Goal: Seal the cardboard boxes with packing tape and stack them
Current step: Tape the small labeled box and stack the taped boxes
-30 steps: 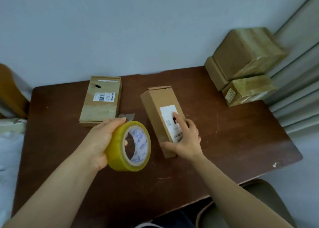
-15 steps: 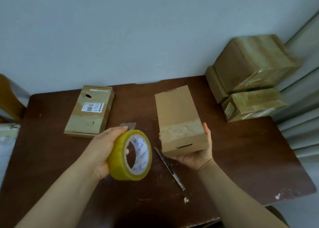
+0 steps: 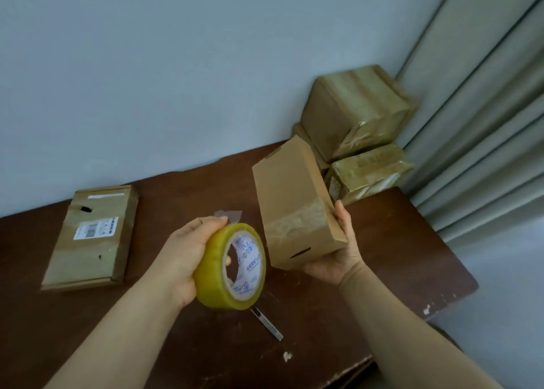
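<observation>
Against the pale wall [image 3: 147, 79], at the far right corner of the dark table [image 3: 397, 241], a stack of taped boxes [image 3: 356, 117] already stands, so part of the job looks done. The right hand [image 3: 338, 259] holds the narrow box [image 3: 291, 200] tilted above the table, palm under its near end and fingers curled up its side, one band of tape across it (whether its ends are sealed I cannot tell), while the left hand [image 3: 185, 250] grips the tape roll [image 3: 232, 270] just beside it. By my reading, that box and the flat box [image 3: 94, 238] lying well apart at the left have yet to join the stack.
</observation>
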`<action>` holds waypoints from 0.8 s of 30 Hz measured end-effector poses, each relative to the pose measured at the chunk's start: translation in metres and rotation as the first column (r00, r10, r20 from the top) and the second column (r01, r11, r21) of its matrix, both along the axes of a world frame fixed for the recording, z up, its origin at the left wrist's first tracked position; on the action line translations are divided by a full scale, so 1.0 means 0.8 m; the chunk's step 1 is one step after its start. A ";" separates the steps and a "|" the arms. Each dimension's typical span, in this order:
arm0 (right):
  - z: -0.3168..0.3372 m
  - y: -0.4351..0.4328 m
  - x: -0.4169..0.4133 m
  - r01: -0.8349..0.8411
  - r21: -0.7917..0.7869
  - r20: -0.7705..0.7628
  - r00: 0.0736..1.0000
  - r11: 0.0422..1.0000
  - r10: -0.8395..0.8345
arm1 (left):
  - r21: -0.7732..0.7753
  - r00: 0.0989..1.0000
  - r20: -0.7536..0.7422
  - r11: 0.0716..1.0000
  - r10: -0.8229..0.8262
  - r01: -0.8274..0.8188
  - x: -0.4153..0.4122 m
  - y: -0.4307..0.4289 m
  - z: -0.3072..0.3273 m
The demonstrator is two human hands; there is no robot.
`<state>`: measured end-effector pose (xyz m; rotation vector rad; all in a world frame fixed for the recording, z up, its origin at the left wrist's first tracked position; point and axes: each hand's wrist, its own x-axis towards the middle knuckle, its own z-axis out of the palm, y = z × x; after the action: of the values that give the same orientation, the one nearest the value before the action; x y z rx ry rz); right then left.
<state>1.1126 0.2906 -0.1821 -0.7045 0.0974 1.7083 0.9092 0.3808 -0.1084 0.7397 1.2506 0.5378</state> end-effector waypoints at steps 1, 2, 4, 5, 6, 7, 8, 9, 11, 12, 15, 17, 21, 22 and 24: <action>0.007 -0.007 0.004 0.027 0.005 0.024 0.999 1.000 -0.027 | 0.003 0.999 0.018 0.999 -0.032 0.032 0.007 0.000 0.004; 0.014 -0.013 0.010 0.046 0.011 0.055 0.997 0.999 -0.047 | 0.003 0.998 0.037 0.998 -0.059 0.059 0.016 0.000 0.007; 0.027 -0.026 0.025 0.088 0.006 0.131 0.987 0.996 -0.088 | 0.003 0.994 0.075 0.997 -0.082 0.082 0.030 -0.004 0.009; 0.033 -0.033 0.036 0.100 0.001 0.197 0.975 0.995 -0.098 | -0.002 0.992 0.091 0.996 -0.089 0.090 0.035 -0.009 0.009; 0.039 -0.039 0.048 0.098 -0.004 0.279 0.956 0.995 -0.093 | -0.009 0.990 0.105 0.995 -0.099 0.100 0.040 -0.012 0.010; 0.047 -0.043 0.060 0.088 -0.007 0.364 0.928 0.996 -0.080 | -0.016 0.987 0.117 0.993 -0.112 0.114 0.044 -0.015 0.010; 0.057 -0.044 0.073 0.063 0.002 0.455 0.889 0.998 -0.057 | -0.020 0.985 0.125 0.992 -0.118 0.122 0.048 -0.015 0.010; 0.068 -0.042 0.087 0.019 0.021 0.557 0.830 1.000 -0.027 | -0.019 0.985 0.127 0.993 -0.116 0.119 0.054 -0.014 0.011; 0.089 -0.035 0.119 -0.086 0.029 0.779 0.627 0.996 0.031 | 0.005 0.990 0.109 0.996 -0.093 0.093 0.070 -0.009 0.012; 0.099 -0.028 0.134 -0.117 0.015 0.852 0.522 0.993 0.049 | 0.019 0.992 0.100 0.997 -0.077 0.075 0.080 -0.006 0.011; 0.125 -0.008 0.184 -0.105 -0.021 0.953 0.300 0.994 0.052 | 0.035 0.994 0.106 0.999 -0.026 0.023 0.118 0.001 0.011; 0.139 0.008 0.225 -0.110 -0.061 0.996 0.055 0.992 0.067 | 0.047 0.993 0.121 0.999 -0.001 -0.004 0.151 0.008 0.013; 0.166 0.065 0.328 -0.147 -0.301 0.793 -0.587 0.942 0.161 | 0.073 0.980 0.165 0.990 0.109 -0.122 0.232 0.022 0.023; 0.173 0.081 0.351 -0.151 -0.366 0.708 -0.686 0.918 0.169 | 0.080 0.976 0.165 0.985 0.140 -0.155 0.252 0.025 0.025; 0.182 0.110 0.387 -0.207 -0.457 0.594 -0.795 0.865 0.123 | 0.088 0.971 0.145 0.975 0.190 -0.204 0.283 0.023 0.030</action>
<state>1.4221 0.3789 -0.0366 -2.3378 -1.9236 0.3511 1.1355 0.3991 -0.0840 0.6554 1.1822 0.8078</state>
